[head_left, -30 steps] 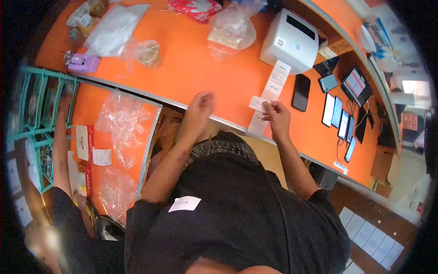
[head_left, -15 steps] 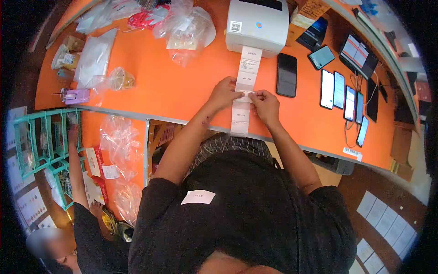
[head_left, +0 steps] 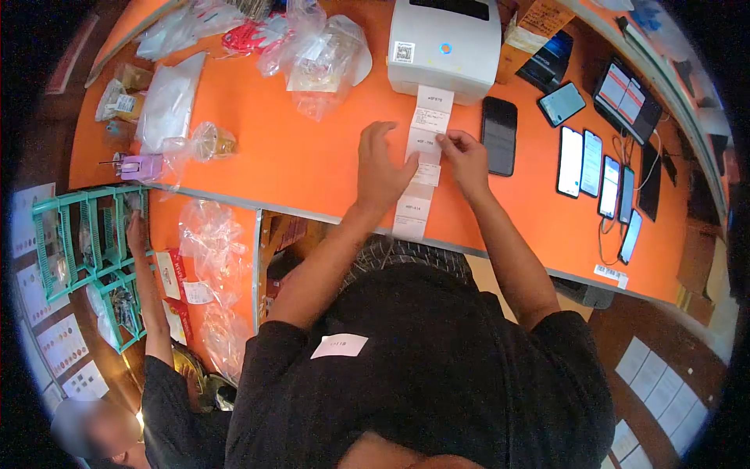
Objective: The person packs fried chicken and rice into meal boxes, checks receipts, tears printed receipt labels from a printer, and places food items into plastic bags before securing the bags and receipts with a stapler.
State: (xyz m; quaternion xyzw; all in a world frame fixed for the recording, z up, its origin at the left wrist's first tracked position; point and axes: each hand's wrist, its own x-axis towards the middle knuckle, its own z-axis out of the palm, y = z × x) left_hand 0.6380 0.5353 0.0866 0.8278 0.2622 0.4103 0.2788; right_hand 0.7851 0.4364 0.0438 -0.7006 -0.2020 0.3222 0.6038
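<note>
A strip of white printed labels runs out of the white label printer toward the table's front edge. My left hand is open at the strip's left side, fingers spread, with the thumb at or on the paper. At the strip's right edge, higher up, the thumb and forefinger of my right hand are pinched on the paper. Just right of that hand lies a black phone. Below my hands, the strip's lower end reaches the table edge.
Several lit phones and a tablet with cables lie on the right. Clear plastic bags, a purple tape dispenser and a small cup are on the left. A co-worker's arm reaches to green racks.
My left hand has let go of the strip and spread its fingers. My right hand's pinch has moved up the strip toward the printer. The whole view has shifted slightly.
</note>
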